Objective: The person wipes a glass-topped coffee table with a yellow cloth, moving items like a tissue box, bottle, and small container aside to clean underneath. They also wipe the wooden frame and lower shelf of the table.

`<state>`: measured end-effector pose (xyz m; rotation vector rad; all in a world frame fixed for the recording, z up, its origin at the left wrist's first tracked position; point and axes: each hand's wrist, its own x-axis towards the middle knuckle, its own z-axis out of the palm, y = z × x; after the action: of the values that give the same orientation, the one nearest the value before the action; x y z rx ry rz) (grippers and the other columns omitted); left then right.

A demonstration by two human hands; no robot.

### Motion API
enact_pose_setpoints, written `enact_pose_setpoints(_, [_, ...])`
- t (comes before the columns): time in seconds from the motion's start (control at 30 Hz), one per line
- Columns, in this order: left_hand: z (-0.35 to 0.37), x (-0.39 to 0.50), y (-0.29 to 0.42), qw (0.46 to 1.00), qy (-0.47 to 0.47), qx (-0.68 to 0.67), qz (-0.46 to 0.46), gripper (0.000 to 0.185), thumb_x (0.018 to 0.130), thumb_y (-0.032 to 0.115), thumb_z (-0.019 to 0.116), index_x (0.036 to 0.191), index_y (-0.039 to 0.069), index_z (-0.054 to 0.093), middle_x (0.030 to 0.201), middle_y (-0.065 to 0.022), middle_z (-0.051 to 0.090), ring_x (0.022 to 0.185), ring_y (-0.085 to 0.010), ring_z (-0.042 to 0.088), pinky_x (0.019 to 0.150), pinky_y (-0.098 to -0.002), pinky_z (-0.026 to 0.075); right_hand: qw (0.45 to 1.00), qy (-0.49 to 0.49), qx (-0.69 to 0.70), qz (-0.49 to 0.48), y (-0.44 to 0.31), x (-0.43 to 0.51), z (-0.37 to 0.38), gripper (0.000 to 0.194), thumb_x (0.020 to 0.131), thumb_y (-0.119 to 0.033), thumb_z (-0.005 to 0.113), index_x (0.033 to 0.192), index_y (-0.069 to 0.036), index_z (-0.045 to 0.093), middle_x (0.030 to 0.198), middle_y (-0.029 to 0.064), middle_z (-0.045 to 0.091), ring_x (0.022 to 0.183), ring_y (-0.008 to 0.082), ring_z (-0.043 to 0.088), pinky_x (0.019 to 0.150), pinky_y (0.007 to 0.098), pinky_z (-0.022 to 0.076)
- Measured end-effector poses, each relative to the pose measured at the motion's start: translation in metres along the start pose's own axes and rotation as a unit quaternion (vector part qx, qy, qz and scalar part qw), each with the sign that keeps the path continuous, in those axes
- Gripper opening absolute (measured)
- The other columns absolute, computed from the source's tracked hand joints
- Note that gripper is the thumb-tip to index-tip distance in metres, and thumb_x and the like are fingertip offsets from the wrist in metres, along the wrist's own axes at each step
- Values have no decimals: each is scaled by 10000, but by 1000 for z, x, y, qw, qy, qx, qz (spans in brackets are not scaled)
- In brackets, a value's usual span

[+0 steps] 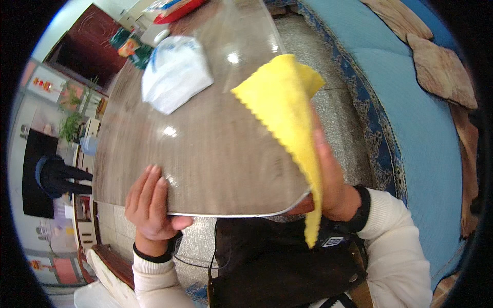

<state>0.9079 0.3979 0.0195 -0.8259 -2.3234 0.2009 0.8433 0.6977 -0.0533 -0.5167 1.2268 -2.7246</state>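
My left hand (148,204) grips the near edge of a wood-look table (215,154), its fingers flat on top and its thumb below the rim. A yellow cloth (285,111) with zigzag edges hangs from my right hand (329,169) at the right side of the table. The cloth hides most of the fingers there, and one tip of it drops past the rounded corner. Farther back on the tabletop lies a crumpled white plastic bag or sheet (177,73) with blue marks.
A green jar (133,48), a small white object (161,36) and a red tray (179,13) are at the table's far side. A bed or couch with a light blue cover (408,115) runs along the right. A wooden-framed chair (111,261) stands at lower left.
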Motion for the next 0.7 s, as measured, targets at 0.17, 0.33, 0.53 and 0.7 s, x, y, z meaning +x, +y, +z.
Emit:
enact_pose_setpoints(0.17, [0, -30, -42, 1000, 9, 7, 21, 689, 961, 600, 354, 1208, -8, 564, 1159, -230, 638, 1055, -408, 631, 867, -456, 499, 975, -4, -199, -98, 36, 5, 31, 651, 1034, -246, 337, 1484, 81, -2, 1549, 264, 91, 1454, 346, 101, 1170, 375, 81])
enact_pose_setpoints(0.33, [5, -52, -79, 1000, 16, -3, 24, 649, 993, 531, 292, 1209, -20, 558, 1172, -237, 626, 1075, -407, 613, 915, -475, 477, 961, 6, -239, -138, 71, 16, 61, 681, 1019, -264, 366, 1454, 128, 20, 1520, 339, 66, 1438, 455, 64, 1174, 454, 64])
enact_pose_setpoints(0.53, [-24, -23, -78, 962, -45, -207, -175, 707, 991, 554, 276, 1037, -53, 637, 1047, -217, 660, 1013, -372, 622, 923, -431, 469, 916, 0, -314, -250, 77, 48, 55, 691, 1010, -322, 387, 1455, 117, 92, 1519, 340, 103, 1428, 473, 104, 1170, 470, 102])
enact_pose_setpoints(0.7, [-21, 17, -43, 963, -165, -180, -111, 582, 954, 472, 443, 1181, -45, 583, 1253, -232, 539, 1182, -378, 503, 1013, -452, 385, 923, -13, -358, -144, 61, 163, 6, 767, 1000, -455, 343, 1471, 99, 99, 1543, 313, 80, 1457, 397, 72, 1190, 397, 106])
